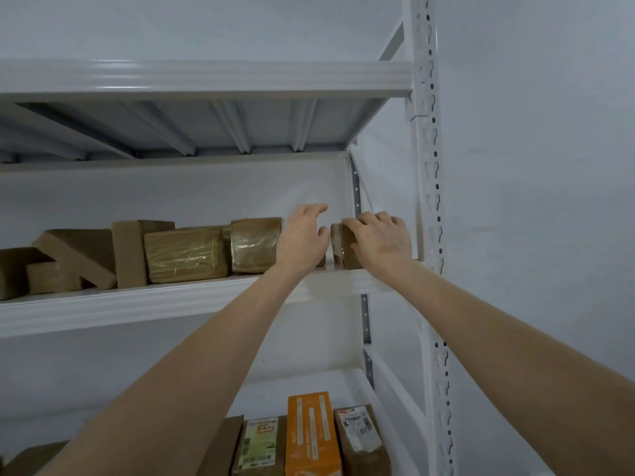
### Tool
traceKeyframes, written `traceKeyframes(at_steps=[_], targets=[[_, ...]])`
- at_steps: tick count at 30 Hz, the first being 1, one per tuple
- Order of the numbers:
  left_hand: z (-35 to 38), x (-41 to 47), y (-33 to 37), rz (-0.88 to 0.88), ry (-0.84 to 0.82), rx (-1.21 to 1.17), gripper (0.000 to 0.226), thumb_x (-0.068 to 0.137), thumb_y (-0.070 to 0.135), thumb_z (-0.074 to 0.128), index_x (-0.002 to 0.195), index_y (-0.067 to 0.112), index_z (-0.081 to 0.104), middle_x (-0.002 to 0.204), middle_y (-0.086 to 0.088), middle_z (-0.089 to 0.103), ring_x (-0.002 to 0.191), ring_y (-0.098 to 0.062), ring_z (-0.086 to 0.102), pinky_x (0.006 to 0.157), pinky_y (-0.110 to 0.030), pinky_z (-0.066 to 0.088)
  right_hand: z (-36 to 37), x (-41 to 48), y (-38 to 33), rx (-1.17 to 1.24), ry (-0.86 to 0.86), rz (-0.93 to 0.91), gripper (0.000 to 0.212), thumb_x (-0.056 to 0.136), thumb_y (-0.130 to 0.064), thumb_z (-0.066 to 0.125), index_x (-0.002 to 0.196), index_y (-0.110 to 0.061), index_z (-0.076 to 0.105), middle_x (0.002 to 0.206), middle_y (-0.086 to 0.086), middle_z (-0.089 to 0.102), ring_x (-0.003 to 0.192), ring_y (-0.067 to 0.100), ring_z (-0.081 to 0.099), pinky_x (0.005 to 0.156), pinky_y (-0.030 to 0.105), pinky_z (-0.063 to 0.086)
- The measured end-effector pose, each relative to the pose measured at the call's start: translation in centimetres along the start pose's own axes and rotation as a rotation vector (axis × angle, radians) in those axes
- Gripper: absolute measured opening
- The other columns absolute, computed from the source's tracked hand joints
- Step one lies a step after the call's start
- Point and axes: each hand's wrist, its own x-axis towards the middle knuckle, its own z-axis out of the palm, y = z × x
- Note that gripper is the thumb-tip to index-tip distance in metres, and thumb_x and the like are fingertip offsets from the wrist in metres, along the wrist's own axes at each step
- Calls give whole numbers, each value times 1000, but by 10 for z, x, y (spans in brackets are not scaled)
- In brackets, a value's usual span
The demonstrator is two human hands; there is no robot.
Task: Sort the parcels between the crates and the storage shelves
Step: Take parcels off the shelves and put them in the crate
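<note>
Both arms reach up to a white metal shelf (171, 300). My right hand (381, 238) grips a small brown parcel (340, 249) standing at the shelf's right end, fingers curled over its top. My left hand (302, 235) is beside it with relaxed fingers, in front of another taped brown parcel (256, 243); whether it touches that parcel is unclear. Several more brown parcels (185, 254) line the shelf to the left.
The shelf's white upright post (429, 201) stands right of my right hand. An upper shelf (206, 80) hangs overhead. The shelf below holds an orange box (311, 434), a green-labelled parcel (259, 444) and a brown labelled parcel (360, 438).
</note>
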Motion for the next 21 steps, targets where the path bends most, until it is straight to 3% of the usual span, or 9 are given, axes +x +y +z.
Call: traceKeyframes(at_steps=[3,8,14,17,21], targets=[[-14,0,-22,130,62,273,47,91,10,50,138,15,47,143,-5,44,135,-20,36,107,-34,35,5,10,1,-35,-62,32,46,92,-25,55,136,-29,44,132,2,53,121,27,47,99,39,36],[-26,2,-51,64,-63,603,54,96,21,43,148,22,27,155,-3,25,147,-25,11,118,-47,11,16,19,4,-27,-169,71,46,91,-24,53,136,-23,42,128,4,53,120,27,47,98,41,39],[-34,-4,-76,-18,-168,609,47,97,21,40,143,28,34,153,-3,24,144,-27,14,116,-46,19,17,22,-10,10,-191,83,51,92,-21,53,140,-18,38,145,12,35,137,30,28,107,44,31],[-34,-2,-76,-19,-174,585,48,98,21,40,145,28,34,155,-5,21,146,-28,11,117,-45,18,12,24,-40,152,-77,-48,48,93,-19,50,140,-19,41,145,8,36,132,26,37,99,41,40],[-29,-10,-69,96,-20,527,47,94,13,44,141,19,41,150,-7,30,141,-23,25,107,-36,30,19,33,-77,240,-272,-92,50,95,-17,47,144,-19,36,146,10,34,128,30,41,97,42,42]])
